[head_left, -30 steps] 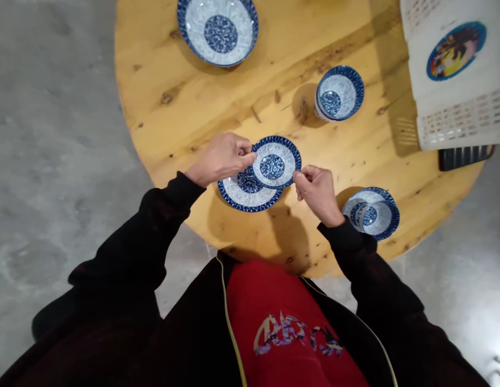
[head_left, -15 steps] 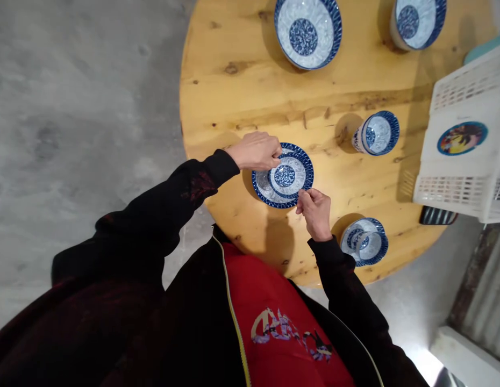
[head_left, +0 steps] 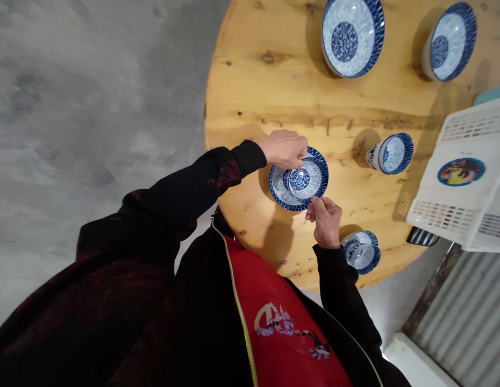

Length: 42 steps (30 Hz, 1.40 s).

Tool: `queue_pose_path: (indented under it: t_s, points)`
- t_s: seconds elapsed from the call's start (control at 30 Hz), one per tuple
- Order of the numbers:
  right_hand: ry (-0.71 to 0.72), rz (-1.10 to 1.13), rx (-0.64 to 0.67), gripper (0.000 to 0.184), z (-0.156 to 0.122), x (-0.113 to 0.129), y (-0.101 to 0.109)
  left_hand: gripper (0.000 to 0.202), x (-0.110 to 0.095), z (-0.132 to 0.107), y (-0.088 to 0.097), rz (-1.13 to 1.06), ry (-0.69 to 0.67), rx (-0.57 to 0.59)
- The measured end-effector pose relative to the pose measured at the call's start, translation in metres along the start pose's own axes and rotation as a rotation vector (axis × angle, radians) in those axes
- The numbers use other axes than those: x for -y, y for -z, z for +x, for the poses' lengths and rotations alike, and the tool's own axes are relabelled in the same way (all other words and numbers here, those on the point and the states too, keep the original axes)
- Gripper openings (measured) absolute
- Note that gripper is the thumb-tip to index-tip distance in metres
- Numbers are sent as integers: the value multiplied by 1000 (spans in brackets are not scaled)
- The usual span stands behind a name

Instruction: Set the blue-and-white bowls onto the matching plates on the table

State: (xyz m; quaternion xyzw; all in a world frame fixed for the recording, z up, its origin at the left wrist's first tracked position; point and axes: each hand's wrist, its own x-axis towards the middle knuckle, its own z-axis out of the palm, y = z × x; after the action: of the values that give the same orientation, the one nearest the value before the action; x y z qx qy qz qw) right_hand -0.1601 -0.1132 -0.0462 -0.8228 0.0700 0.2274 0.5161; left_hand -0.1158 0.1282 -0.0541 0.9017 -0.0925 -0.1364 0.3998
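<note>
A small blue-and-white bowl (head_left: 309, 178) is held between my two hands, over or inside a larger bowl (head_left: 276, 189) with a blue patterned rim. My left hand (head_left: 288, 149) pinches its upper left edge, fingers curled. At its lower right edge, my right hand (head_left: 326, 219) pinches the rim between thumb and fingers. Whether the small bowl rests on the larger one or hangs just above it, I cannot tell. The larger bowl stands on the round wooden table (head_left: 250, 215) near its front left edge.
A big bowl (head_left: 357, 51) and another deep bowl (head_left: 451, 45) stand at the back. To the right are a small stack of bowls (head_left: 395, 153) and another bowl pair (head_left: 371, 258). A white plastic basket (head_left: 455, 183) sits at the right edge, beside a dark striped object (head_left: 421, 237).
The view has shifted, so the table and bowls appear farther right and slightly lower. Both hands keep their hold on the small bowl, with little visible movement against the larger one.
</note>
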Motion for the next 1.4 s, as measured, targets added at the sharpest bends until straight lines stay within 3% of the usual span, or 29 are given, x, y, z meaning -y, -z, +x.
queue_pose_path:
  t_s: [0.53, 1.4]
  points:
    - [-96, 72, 14, 28, -1, 1, 1, 19, 9, -1, -1, -77, -7, 12]
    - [-112, 53, 4, 33, -3, 2, -4, 24, 13, 3, 0, -86, -24, 36]
